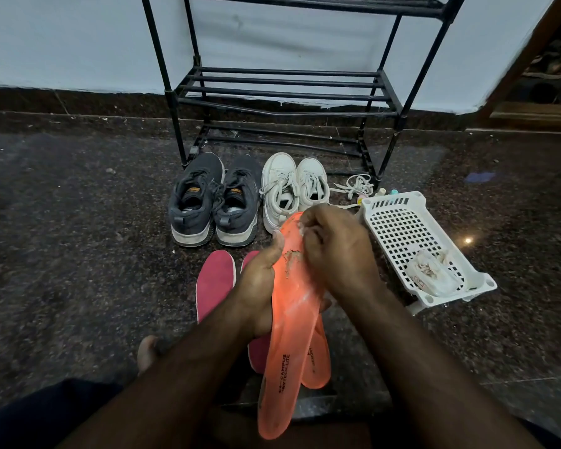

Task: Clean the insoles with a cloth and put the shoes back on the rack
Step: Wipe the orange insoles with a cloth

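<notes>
My left hand (259,280) grips an orange insole (289,325) from its left side and holds it lengthwise in front of me. My right hand (334,251) presses on the insole's toe end with a small white cloth (303,231) bunched under its fingers. A second orange insole (318,358) lies under the first. Two pink insoles (213,280) lie on the floor to the left. A grey pair of shoes (212,202) and a white pair (289,189) stand before the black rack (282,89).
A white perforated plastic basket (412,241) lies on the floor at the right with a crumpled cloth or bag (431,273) in it. Loose white laces (353,186) and small bottles (386,191) lie behind it. Dark granite floor surrounds everything. My bare foot (147,351) shows lower left.
</notes>
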Demonstrator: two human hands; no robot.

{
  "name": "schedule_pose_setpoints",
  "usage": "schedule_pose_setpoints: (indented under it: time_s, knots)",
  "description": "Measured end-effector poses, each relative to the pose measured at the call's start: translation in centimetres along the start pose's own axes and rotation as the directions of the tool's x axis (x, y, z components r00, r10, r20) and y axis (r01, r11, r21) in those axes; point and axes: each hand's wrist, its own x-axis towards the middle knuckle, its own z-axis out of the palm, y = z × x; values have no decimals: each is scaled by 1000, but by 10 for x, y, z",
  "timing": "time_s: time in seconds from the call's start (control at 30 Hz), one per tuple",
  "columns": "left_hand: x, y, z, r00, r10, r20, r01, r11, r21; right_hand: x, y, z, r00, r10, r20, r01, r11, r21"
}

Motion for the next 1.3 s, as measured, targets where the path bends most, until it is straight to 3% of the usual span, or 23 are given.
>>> schedule_pose_setpoints:
  time_s: [0.07, 0.17, 0.27, 0.33, 0.4, 0.5, 0.6, 0.8, 0.87, 1.0, 1.17, 1.3]
  knots:
    - [2, -1, -4, 1000, -11, -16, 11, 1000, 10, 0, 1, -4, 997, 74, -31, -73, 996, 45]
    - [2, 0, 0, 1000, 22, 13, -21, 999, -25, -6, -10, -3, 997, 53, 62, -61, 988, 144]
    - [-1, 1, 4, 1000, 4, 9, -4, 1000, 1, -6, -5, 2, 998, -21, 55, 20, 999, 29]
    - [-2, 2, 2, 1000, -15, -4, 15, 999, 32, 0, 0, -2, 998, 66, 21, -67, 997, 28]
    - [-2, 5, -2, 1000, 0, -30, 1, 999, 44, 5, 2, -13, 982, 187, 2, -185, 970, 158]
    - [-2, 9, -5, 998, -1, -62, 3, 999, 39, 13, 4, -31, 945, 315, 91, -326, 878, 351]
    - [-2, 9, -6, 997, -6, -73, 9, 999, 45, 17, 10, -38, 925, 339, 170, -379, 826, 417]
    - [0, 8, -8, 1000, 5, -12, -4, 1000, 27, 10, 8, -25, 963, 242, 122, -262, 947, 186]
    - [0, 8, -6, 1000, 13, 14, -13, 1000, 19, 9, 4, -22, 967, 196, 163, -219, 967, 133]
    - [0, 5, 3, 999, 35, 41, -36, 999, 25, 3, -7, -11, 978, 28, 206, -23, 999, -24]
    - [-2, 6, 10, 999, 51, -11, -51, 999, 4, -8, -21, 3, 977, -99, 189, 92, 995, 42]
    - [-1, 5, 4, 1000, 7, -30, -6, 1000, 23, -7, -8, 3, 983, -52, 174, 66, 995, -76]
